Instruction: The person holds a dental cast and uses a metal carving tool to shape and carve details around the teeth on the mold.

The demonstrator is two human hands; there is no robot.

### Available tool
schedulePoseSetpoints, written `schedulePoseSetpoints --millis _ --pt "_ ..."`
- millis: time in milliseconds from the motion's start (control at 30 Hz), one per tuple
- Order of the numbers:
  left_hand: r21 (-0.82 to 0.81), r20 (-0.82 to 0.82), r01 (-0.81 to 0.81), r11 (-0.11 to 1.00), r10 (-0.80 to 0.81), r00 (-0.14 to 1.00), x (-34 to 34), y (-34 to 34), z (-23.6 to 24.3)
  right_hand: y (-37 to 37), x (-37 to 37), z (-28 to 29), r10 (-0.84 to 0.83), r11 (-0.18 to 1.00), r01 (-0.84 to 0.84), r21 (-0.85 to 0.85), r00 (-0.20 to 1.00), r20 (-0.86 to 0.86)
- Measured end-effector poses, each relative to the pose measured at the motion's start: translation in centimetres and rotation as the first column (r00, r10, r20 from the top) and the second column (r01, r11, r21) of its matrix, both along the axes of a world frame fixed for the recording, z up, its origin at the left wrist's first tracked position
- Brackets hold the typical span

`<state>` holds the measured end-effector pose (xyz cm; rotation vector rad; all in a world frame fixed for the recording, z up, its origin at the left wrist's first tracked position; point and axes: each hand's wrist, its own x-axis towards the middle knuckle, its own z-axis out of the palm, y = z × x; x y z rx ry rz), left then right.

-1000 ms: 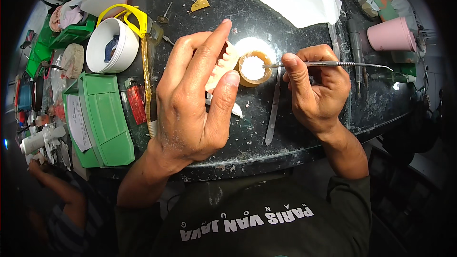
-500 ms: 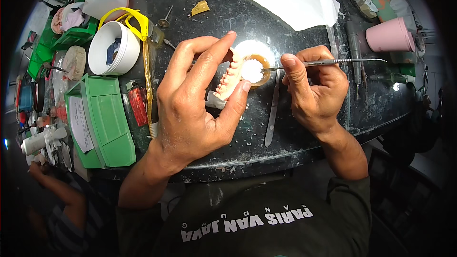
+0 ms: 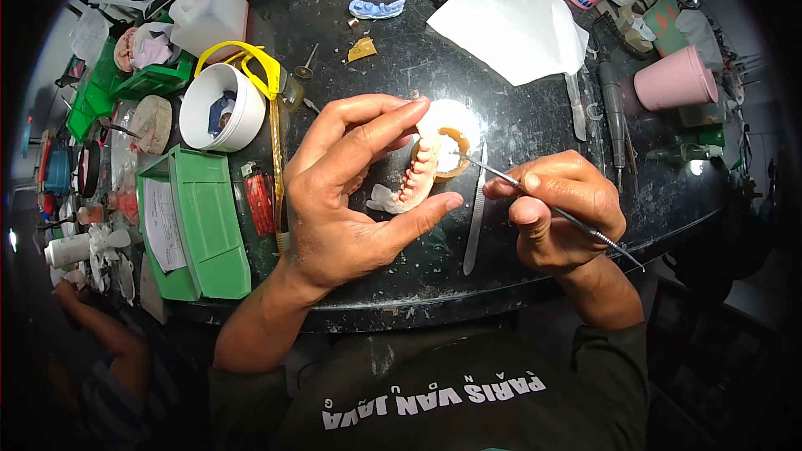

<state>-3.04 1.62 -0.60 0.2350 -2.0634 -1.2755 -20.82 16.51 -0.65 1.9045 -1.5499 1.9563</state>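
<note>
In my left hand [image 3: 355, 179] is a dental cast [image 3: 424, 165], pinkish with a row of teeth and a white patch at its near end. The thumb and fingers hold it from opposite ends. My right hand [image 3: 576, 209] grips a thin metal dental carving instrument [image 3: 493, 171] in a pinch. Its tip reaches the white powder [image 3: 448, 159] in a small amber bowl [image 3: 465, 140], just right of the cast. Between the bowl and the table's front edge lies a slim metal knife [image 3: 473, 238], close to my right hand.
At left stand a green tray [image 3: 213, 242], a red lighter [image 3: 258, 200], a white tub [image 3: 193, 113] and yellow-framed glasses [image 3: 269, 67]. Farther back lie a white sheet [image 3: 510, 25] and a blue dental impression [image 3: 376, 9]. A handpiece [image 3: 612, 100] and pink cup [image 3: 677, 79] are at right.
My right hand has turned and come nearer to me. The instrument, nearly level before, now slants down to the right, its tip still at the bowl. My left hand keeps the cast.
</note>
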Motion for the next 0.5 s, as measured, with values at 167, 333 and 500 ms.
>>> schedulePoseSetpoints --millis 167,333,500 --pt "-0.023 0.02 -0.009 1.0 0.009 1.0 0.1 -0.09 0.01 -0.28 0.07 -0.17 0.008 1.0 -0.009 -0.016 0.997 -0.079" --pt "0.037 0.026 -0.004 0.999 0.003 1.0 0.0 0.09 -0.2 -0.32 0.19 0.09 -0.025 1.0 0.026 0.004 0.991 -0.131" --pt "0.046 0.034 -0.011 0.999 0.01 0.999 0.17 0.21 0.04 -0.53 0.3 -0.05 -0.02 1.0 0.019 -0.005 0.991 -0.132"
